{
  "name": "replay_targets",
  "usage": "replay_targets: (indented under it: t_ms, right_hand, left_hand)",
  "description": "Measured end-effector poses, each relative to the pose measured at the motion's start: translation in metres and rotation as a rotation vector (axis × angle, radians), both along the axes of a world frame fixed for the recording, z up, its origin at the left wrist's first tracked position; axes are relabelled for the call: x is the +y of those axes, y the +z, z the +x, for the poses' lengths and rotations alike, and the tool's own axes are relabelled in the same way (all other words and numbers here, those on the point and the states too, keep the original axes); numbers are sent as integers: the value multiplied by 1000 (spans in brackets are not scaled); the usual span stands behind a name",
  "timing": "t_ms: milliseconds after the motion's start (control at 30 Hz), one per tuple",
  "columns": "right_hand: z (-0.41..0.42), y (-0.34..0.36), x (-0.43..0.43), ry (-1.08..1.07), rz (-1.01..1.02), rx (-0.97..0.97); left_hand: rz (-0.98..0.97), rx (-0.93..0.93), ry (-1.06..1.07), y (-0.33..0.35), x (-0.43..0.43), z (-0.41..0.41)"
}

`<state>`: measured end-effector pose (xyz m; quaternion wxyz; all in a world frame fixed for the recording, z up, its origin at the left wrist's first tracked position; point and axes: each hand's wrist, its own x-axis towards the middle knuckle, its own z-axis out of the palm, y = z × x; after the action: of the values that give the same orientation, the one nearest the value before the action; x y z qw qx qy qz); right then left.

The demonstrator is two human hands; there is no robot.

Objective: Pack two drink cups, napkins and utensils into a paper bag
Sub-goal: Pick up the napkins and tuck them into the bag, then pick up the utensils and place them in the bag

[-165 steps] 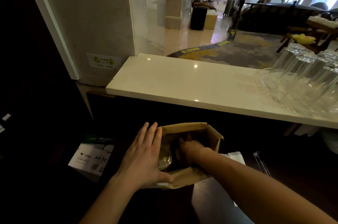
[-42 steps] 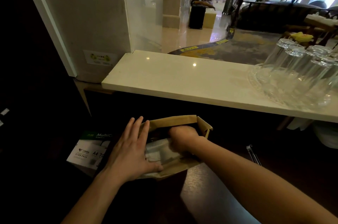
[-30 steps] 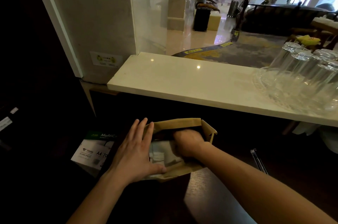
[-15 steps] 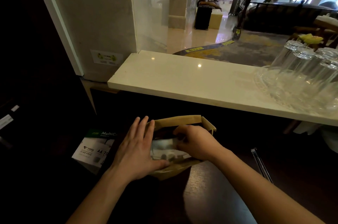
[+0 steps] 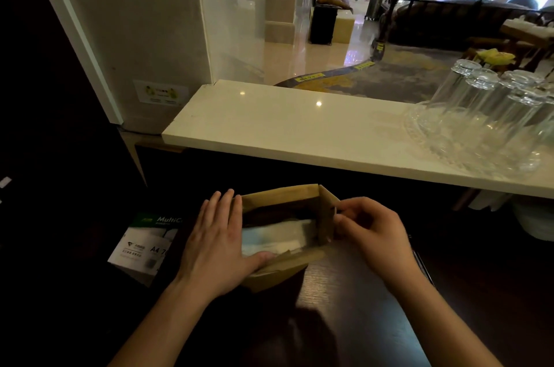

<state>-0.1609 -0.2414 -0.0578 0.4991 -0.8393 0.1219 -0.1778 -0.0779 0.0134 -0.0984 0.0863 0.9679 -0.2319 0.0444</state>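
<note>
1. A hotel lobby service point is suggested by the polished floor [image 5: 302, 57] and suitcases [image 5: 322, 24] (beyond a glass partition).
2. Upturned glasses [image 5: 491, 114] are stacked on the pale marble ledge [image 5: 284, 126].

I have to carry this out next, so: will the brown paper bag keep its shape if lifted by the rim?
Probably not. The paper bag is thin; its near wall already bows under the left hand. Its rim would likely crumple. White napkins lie on top; anything beneath is hidden, so supporting the base seems safer.

I'm seeing the brown paper bag [image 5: 278, 195] standing open on the dark counter, white napkins [image 5: 275, 236] lying inside it.
</note>
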Motion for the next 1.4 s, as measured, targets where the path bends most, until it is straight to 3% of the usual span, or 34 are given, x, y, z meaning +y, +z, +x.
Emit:
replay_targets:
  t_ms: [267,500,733,1200,1400]
  right_hand:
    - [-29,-99,-76,-199,-200,390]
    - [-49,-143,-137,-328,-584,668]
    - [-59,-156,-160,-358,-638,939]
    - [-57,-168,-152,-310,-612,910]
    - [-49,-161,-145,-379,-470,745]
  left_hand:
    - [15,-3,-12,-2,-2,-5]
    - [29,-19,-16,-2,-5,-5]
    - [21,-11,-18,-2,-5,-7]
    - [-4,-7,-27,-1,-6,-8]
    - [-1,-5,-18,-2,-5,-8]
